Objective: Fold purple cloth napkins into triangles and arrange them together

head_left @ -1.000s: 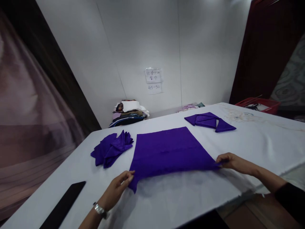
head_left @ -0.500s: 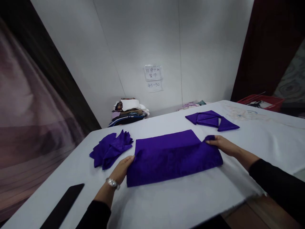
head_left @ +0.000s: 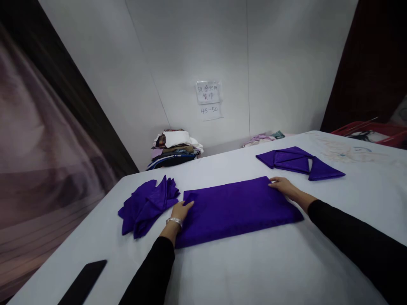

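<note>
A purple cloth napkin (head_left: pixel 235 207) lies folded into a wide rectangle on the white-covered table (head_left: pixel 241 271). My left hand (head_left: pixel 182 212), with a bracelet at the wrist, pinches the upper layer near the far left corner. The far right corner is between the fingers and thumb of my right hand (head_left: pixel 284 187). To the left rests a purple napkin folded into a pleated fan shape (head_left: pixel 146 205). Another purple napkin, folded flat with pointed ends (head_left: pixel 291 161), lies beyond my right hand.
A black flat object (head_left: pixel 83 281) lies at the near left. Folded clothes (head_left: pixel 174 148) are stacked by the wall, with more cloth (head_left: pixel 260 139) farther right. A red basket (head_left: pixel 394 133) stands at the far right. Paper signs (head_left: pixel 209 99) hang on the wall.
Both hands have moved away from me, carrying the napkin's near layer over to the far edge. The layer that was lifted now lies nearly flat. The view has shifted slightly.
</note>
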Action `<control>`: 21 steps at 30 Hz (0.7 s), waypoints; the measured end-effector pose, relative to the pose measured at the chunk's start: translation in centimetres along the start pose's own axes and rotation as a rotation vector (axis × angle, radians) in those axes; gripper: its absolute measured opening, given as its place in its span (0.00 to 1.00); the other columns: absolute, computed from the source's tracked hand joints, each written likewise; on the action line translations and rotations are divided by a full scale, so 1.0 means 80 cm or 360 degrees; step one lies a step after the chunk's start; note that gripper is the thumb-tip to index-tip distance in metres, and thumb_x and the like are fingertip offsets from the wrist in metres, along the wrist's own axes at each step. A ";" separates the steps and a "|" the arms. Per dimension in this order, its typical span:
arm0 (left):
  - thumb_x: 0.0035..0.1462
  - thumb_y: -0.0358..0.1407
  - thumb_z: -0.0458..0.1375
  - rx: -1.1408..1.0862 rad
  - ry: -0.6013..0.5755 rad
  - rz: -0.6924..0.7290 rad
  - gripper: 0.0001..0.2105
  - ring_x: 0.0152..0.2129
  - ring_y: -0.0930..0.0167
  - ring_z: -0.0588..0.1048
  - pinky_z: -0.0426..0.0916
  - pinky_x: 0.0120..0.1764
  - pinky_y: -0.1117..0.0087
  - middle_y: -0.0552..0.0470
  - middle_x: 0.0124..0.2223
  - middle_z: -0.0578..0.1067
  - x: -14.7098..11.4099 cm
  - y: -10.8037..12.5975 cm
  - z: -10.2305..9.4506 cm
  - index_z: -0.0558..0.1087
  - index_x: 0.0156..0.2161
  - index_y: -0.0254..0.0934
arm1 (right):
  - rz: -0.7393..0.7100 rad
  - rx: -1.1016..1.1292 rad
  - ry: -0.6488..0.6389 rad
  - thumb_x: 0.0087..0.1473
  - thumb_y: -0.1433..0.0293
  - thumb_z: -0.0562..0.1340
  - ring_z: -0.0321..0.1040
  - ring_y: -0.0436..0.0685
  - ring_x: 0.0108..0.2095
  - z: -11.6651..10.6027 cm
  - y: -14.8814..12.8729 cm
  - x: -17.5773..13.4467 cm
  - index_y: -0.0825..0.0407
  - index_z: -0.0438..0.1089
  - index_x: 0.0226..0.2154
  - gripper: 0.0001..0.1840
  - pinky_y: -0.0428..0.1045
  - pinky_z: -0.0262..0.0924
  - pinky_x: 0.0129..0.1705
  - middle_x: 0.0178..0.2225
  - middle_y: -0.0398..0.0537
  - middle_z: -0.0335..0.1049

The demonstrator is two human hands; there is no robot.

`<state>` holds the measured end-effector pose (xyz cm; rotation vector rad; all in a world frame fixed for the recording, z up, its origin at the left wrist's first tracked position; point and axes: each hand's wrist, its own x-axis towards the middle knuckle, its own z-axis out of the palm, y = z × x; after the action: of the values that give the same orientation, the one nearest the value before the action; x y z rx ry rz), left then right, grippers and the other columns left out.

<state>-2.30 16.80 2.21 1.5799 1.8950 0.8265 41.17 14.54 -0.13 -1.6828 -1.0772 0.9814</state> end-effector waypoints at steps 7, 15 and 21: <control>0.52 0.45 0.50 0.0281 0.0106 0.0074 0.15 0.34 0.65 0.74 0.64 0.35 0.70 0.49 0.31 0.77 0.017 -0.003 0.007 0.74 0.32 0.36 | -0.0315 -0.0595 0.0189 0.44 0.70 0.59 0.64 0.51 0.22 0.001 0.019 0.026 0.54 0.67 0.41 0.17 0.45 0.56 0.25 0.24 0.43 0.69; 0.54 0.46 0.46 0.0611 0.0162 -0.0053 0.17 0.36 0.59 0.73 0.62 0.33 0.66 0.41 0.37 0.76 0.033 -0.004 0.017 0.72 0.34 0.37 | -0.0475 -0.0972 0.0261 0.47 0.67 0.56 0.68 0.56 0.32 0.008 0.026 0.029 0.51 0.66 0.45 0.20 0.47 0.58 0.33 0.35 0.48 0.72; 0.54 0.47 0.45 0.0734 0.0193 -0.0116 0.18 0.35 0.59 0.73 0.62 0.31 0.66 0.42 0.35 0.76 0.035 -0.008 0.015 0.72 0.31 0.39 | -0.0471 -0.1183 0.0248 0.49 0.67 0.54 0.68 0.57 0.34 0.011 0.020 0.022 0.51 0.61 0.50 0.23 0.48 0.57 0.33 0.36 0.48 0.71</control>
<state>-2.38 19.64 0.89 1.7362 2.3395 0.4822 41.33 16.02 -2.18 -2.0411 -1.6485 0.2485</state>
